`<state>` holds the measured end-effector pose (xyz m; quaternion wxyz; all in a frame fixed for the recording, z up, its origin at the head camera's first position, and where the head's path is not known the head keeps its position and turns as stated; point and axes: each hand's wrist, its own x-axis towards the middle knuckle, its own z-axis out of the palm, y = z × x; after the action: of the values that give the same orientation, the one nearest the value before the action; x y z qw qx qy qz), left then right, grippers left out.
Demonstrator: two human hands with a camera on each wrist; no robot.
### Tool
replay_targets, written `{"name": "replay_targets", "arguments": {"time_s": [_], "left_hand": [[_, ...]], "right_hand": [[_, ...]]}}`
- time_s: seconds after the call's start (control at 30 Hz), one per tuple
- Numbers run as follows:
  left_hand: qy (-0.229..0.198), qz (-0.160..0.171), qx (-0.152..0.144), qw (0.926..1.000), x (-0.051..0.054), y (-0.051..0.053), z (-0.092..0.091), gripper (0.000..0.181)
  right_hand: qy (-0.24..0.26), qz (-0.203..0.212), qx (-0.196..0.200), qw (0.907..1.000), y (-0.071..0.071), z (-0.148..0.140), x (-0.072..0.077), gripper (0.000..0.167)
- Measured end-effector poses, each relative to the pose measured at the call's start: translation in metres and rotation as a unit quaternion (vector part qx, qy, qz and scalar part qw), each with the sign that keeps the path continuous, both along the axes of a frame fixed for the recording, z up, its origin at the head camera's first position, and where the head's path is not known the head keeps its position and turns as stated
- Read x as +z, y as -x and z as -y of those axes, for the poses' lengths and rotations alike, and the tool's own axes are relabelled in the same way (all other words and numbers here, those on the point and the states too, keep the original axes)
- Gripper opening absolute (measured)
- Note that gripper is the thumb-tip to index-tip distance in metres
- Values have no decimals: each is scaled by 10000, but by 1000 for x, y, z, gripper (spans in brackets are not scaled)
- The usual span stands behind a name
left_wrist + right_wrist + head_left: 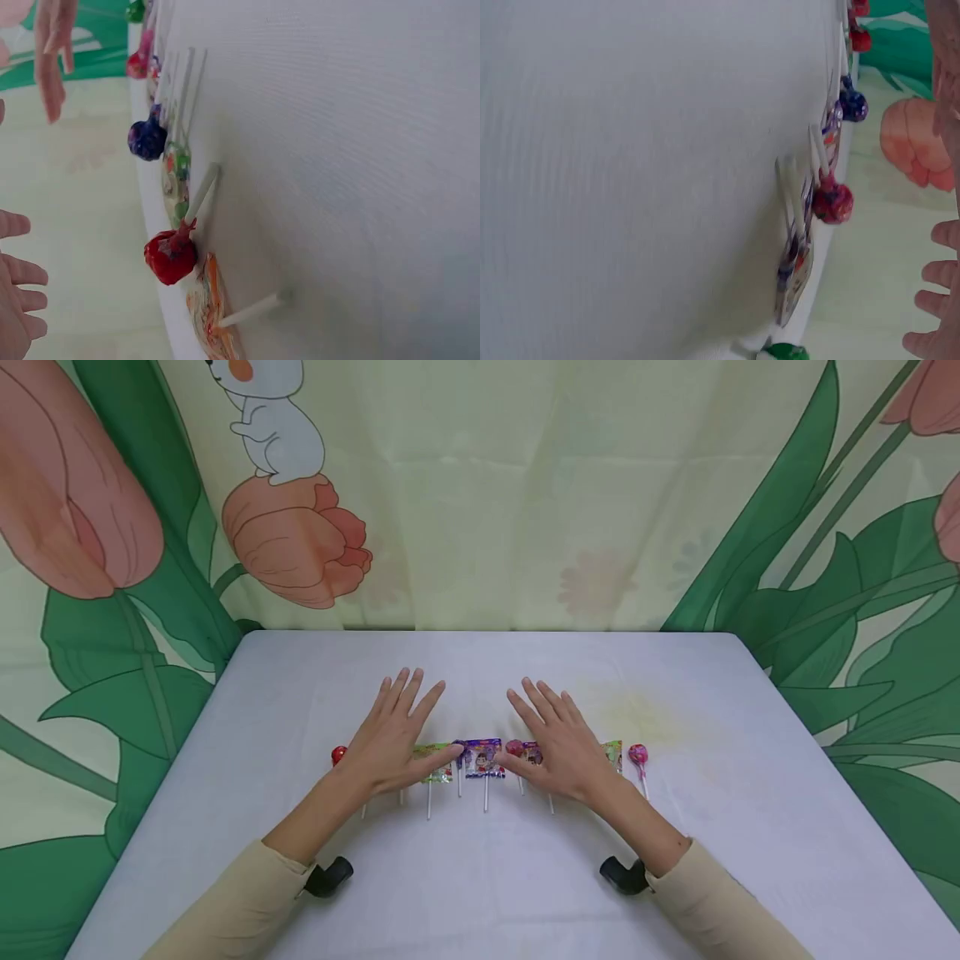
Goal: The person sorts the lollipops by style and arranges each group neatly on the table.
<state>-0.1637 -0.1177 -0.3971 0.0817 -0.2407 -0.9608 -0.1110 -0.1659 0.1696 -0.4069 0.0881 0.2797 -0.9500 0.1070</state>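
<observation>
Several lollipops lie in a row across the table, sticks toward the person. My left hand (390,743), fingers spread and straight, hovers over the left part, between a red ball lollipop (339,755) and a flat green-wrapped lollipop (441,768). My right hand (564,750), also spread, is over the right part, near a green wrapper (614,755) and a pink ball lollipop (638,754). Between the thumbs show a flat purple-wrapped lollipop (483,758) and a dark blue ball lollipop (147,140). Neither hand holds anything. The hands hide some lollipops in the head view.
A white cloth covers the table (480,885). Behind it hangs a curtain (480,527) printed with tulips, leaves and a white animal. Black devices (328,877) are worn at both wrists. A green ball lollipop (786,351) shows in the right wrist view.
</observation>
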Motion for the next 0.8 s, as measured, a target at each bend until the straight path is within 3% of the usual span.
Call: {"name": "replay_targets", "arguments": {"time_s": [0.27,0.5,0.8], "left_hand": [[-604,410,133,9972,2,-17,21,92],[-1012,632,346,9923,-3,-34,39,87],[-1481,1049,400,9826,-13,-42,68,74]], "right_hand": [[361,202,336,9986,-13,14,0,89],[649,564,687,9939,-19,26,0,87],[737,831,1154,9871,-19,40,-3,82]]}}
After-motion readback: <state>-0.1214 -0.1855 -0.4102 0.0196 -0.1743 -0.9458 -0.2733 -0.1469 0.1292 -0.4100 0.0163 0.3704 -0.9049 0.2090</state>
